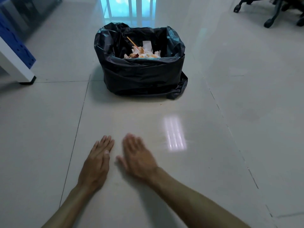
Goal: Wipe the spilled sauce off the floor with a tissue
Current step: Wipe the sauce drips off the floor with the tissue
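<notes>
My left hand (97,163) is stretched out flat over the pale floor tiles, fingers together, holding nothing. Beside it my right hand (138,155) is also flat and empty, blurred by motion. A faint yellowish smear (162,139) shows on the glossy tile just right of my right hand. Ahead stands a bin lined with a black bag (141,74). Inside it lie crumpled tissues stained orange and red (143,52) and a thin stick. No tissue is in either hand.
A white furniture leg with a blue panel (18,63) stands at the left. The wheeled base of an office chair (269,12) is at the top right. A window reflection glares on the floor (175,134).
</notes>
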`<state>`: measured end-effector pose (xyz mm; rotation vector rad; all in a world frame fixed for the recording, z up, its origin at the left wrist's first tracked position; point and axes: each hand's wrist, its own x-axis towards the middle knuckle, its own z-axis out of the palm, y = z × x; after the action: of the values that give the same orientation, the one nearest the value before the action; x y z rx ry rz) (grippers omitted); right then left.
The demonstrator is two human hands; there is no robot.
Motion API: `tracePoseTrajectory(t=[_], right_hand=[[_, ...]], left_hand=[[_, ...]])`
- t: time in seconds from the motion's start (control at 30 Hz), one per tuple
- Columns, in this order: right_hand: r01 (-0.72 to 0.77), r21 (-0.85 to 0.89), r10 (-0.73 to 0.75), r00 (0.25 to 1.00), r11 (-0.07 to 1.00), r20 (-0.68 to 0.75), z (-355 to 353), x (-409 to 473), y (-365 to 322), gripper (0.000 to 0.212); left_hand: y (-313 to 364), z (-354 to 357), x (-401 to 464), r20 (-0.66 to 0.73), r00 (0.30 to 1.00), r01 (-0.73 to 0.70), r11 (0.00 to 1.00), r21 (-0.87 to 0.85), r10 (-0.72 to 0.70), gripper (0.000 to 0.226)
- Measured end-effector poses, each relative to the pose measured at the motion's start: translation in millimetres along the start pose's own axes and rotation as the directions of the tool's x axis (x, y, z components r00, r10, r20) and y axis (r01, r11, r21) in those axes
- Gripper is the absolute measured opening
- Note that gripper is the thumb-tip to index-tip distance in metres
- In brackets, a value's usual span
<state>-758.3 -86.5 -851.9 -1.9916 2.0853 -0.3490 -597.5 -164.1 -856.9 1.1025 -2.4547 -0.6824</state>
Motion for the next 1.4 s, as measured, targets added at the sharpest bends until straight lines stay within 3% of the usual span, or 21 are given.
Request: tracePoseTrajectory(t=[0.07, 0.17, 0.27, 0.33, 0.4, 0.5, 0.57, 0.63, 0.7, 0.8, 0.93, 1.03, 1.1, 1.2, 1.3, 1.4], right_hand=[[0.149, -0.046, -0.146, 0.987, 0.988, 0.068, 5, -10, -29, 0.070], [0.150, -0.075, -0.147, 0.988, 0.986, 0.043, -3, -21, -7, 0.064], [-0.143, -0.046, 0.143, 0.990, 0.989, -0.016, -26, -31, 60, 0.073], [-0.394, -0.064, 0.392, 0.919, 0.917, -0.044, -50, -50, 115, 0.086], [-0.562, -0.094, 0.559, 0.827, 0.822, -0.058, -68, -84, 156, 0.082], [-0.677, -0.054, 0.671, 0.735, 0.734, -0.099, -78, -113, 168, 0.079], [-0.687, -0.018, 0.682, 0.724, 0.727, -0.102, -70, -106, 151, 0.080], [-0.596, -0.026, 0.590, 0.799, 0.802, -0.115, -55, -87, 123, 0.077], [-0.424, -0.048, 0.418, 0.903, 0.905, -0.094, -35, -67, 82, 0.077], [-0.161, -0.065, 0.161, 0.987, 0.985, -0.008, -6, -45, 13, 0.084], [0.186, -0.095, -0.179, 0.980, 0.978, 0.082, 14, -53, -53, 0.072], [0.217, -0.129, -0.206, 0.974, 0.968, 0.094, 5, -62, -33, 0.063], [0.155, -0.143, -0.148, 0.987, 0.978, 0.059, -8, -66, 1, 0.058], [-0.123, -0.157, 0.126, 0.992, 0.980, 0.007, -36, -85, 68, 0.064], [-0.467, -0.137, 0.461, 0.884, 0.873, -0.076, -62, -123, 140, 0.072], [-0.642, -0.086, 0.632, 0.766, 0.762, -0.120, -70, -146, 159, 0.069]], left_hand=[[-3, 1, 0, -0.005, 1.000, 0.004, 1.000, -0.022, -0.004, 0.057], [-2, 0, 1, -0.015, 1.000, -0.004, 1.000, -0.016, 0.004, 0.057], [3, 0, -1, -0.021, 1.000, 0.017, 1.000, -0.015, -0.018, 0.058], [6, -1, -1, -0.017, 0.999, 0.034, 0.999, -0.019, -0.034, 0.059], [6, -1, -1, -0.011, 0.999, 0.034, 0.999, -0.005, -0.034, 0.060], [8, 0, -1, -0.009, 0.999, 0.042, 0.999, -0.001, -0.042, 0.060], [11, -2, -9, -0.021, 0.997, 0.075, 0.997, -0.030, -0.076, 0.060], [11, -3, -17, -0.030, 0.996, 0.084, 0.995, -0.059, -0.086, 0.060], [12, -3, -24, -0.019, 0.997, 0.077, 0.994, -0.073, -0.079, 0.059], [9, -3, -32, -0.016, 0.998, 0.067, 0.995, -0.078, -0.068, 0.058], [7, -6, -33, -0.013, 0.999, 0.045, 0.996, -0.082, -0.047, 0.058], [8, -6, -33, -0.018, 0.999, 0.027, 0.997, -0.071, -0.028, 0.057], [7, -6, -35, -0.020, 0.999, 0.034, 0.997, -0.070, -0.036, 0.057], [5, -5, -36, -0.016, 0.998, 0.066, 0.995, -0.077, -0.068, 0.059], [8, -6, -36, -0.001, 0.997, 0.074, 0.996, -0.053, -0.074, 0.059], [10, -6, -36, -0.002, 0.998, 0.069, 0.997, -0.045, -0.069, 0.059]])
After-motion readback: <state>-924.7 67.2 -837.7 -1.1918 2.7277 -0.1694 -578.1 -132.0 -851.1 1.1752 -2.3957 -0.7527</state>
